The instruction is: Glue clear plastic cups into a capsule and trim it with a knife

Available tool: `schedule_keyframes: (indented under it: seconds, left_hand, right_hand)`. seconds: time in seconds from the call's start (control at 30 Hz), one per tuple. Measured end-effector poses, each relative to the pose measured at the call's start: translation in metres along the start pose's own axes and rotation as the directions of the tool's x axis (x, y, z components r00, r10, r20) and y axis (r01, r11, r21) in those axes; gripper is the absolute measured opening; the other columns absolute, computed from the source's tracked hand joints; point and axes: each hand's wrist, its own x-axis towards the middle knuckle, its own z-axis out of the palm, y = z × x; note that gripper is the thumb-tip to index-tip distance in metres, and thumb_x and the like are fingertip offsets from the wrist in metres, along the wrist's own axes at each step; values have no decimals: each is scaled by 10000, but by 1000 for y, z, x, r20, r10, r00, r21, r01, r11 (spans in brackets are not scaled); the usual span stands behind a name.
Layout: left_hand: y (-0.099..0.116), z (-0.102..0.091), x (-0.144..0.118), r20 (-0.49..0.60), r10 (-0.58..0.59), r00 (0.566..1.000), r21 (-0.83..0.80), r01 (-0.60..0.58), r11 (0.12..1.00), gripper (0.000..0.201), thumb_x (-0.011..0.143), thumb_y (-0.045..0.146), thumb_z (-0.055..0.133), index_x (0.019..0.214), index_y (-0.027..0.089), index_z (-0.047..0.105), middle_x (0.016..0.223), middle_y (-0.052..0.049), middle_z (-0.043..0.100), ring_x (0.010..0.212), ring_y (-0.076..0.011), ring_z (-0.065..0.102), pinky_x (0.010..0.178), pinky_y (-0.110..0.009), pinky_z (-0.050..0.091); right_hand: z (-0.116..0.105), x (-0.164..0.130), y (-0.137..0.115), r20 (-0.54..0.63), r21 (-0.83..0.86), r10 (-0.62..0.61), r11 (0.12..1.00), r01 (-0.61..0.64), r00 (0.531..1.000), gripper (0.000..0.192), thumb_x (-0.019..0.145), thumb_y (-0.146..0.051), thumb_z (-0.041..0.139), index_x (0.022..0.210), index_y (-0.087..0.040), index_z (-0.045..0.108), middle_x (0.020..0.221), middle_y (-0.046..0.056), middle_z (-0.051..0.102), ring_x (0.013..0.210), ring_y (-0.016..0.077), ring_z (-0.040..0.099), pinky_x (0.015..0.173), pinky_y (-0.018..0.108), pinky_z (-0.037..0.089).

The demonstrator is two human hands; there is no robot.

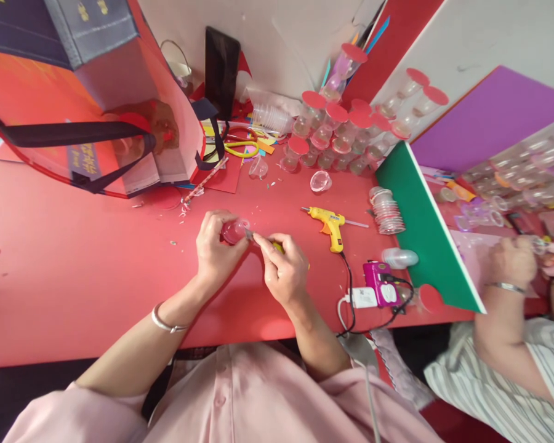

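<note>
My left hand (216,243) is closed round a small clear plastic cup (233,230), which looks pinkish against the red table. In my right hand (284,264) is a yellow-handled utility knife (277,247), its blade tip at the rim of the cup. To the right lies a yellow hot glue gun (327,223) with a clear glue stick poking from its back. Beyond my hands a loose clear cup (321,181) rests on the table, and another cup (258,167) lies farther left.
Red-topped cup hourglasses (337,123) crowd the back. A large red bag (161,123) stands at left. Stacked lids (388,211) lie by the green divider (425,234). A purple power adapter (381,283) with cords sits at right. Past the divider, a co-worker's hand (512,264) handles something.
</note>
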Motion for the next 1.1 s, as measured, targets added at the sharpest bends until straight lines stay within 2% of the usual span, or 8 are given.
schedule_keyframes:
  seconds: [0.23,0.43,0.6,0.7,0.8,0.9,1.1]
  left_hand:
    - [0,1,0,-5,2,1000,-9,-2,1000,306,803,185,811,1070,230,669,1088,-55,696,992,-214,682,748,-323,554]
    - [4,-1,0,4,3,1000,-4,-3,1000,315,790,170,812,1067,229,672,1080,-49,694,994,-214,686,785,-332,568]
    - [8,-2,2,-5,40,999,-54,-40,998,295,806,198,833,1049,225,668,1043,-40,691,963,-204,682,837,-349,572]
    - [8,-3,1,10,20,1000,-55,-19,998,297,807,212,833,1052,226,666,1041,-42,692,965,-206,679,801,-339,560]
    - [6,-2,1,19,-22,1000,-30,23,999,305,794,185,811,1057,230,664,1057,-46,692,983,-211,678,775,-333,552]
    - [4,-1,-1,27,-43,999,-9,43,999,318,780,173,813,1050,239,661,1065,-46,689,978,-211,674,754,-329,547]
    - [5,0,-2,23,-15,1000,-17,16,1000,313,782,159,803,1050,235,661,1069,-49,691,972,-212,671,805,-351,562]
  right_hand:
    - [-1,1,-1,4,-21,-12,1000,12,1000,422,1059,-172,559,1381,-361,755,1130,62,724,1018,178,710,902,311,589]
    - [1,-1,1,0,-50,-13,999,13,1000,433,1053,-171,562,1393,-364,748,1131,61,723,1022,184,705,910,316,588]
    - [0,-2,8,-19,-62,53,997,-54,998,435,1055,-162,554,1388,-364,749,1137,63,713,1029,178,708,915,317,595]
    - [0,-2,8,-39,6,69,998,-69,997,429,1063,-163,551,1391,-356,748,1145,67,701,1032,173,711,913,315,601]
    - [-1,-1,4,-4,62,41,997,-41,999,427,1067,-173,553,1407,-354,738,1152,70,702,1042,177,711,919,319,603]
    - [-1,0,-2,37,47,36,998,-37,999,427,1071,-183,545,1409,-359,738,1137,69,706,1028,175,708,918,314,604]
    - [-1,1,-4,49,-2,29,1000,-29,998,429,1074,-177,526,1399,-349,748,1118,68,716,1018,176,706,907,306,597]
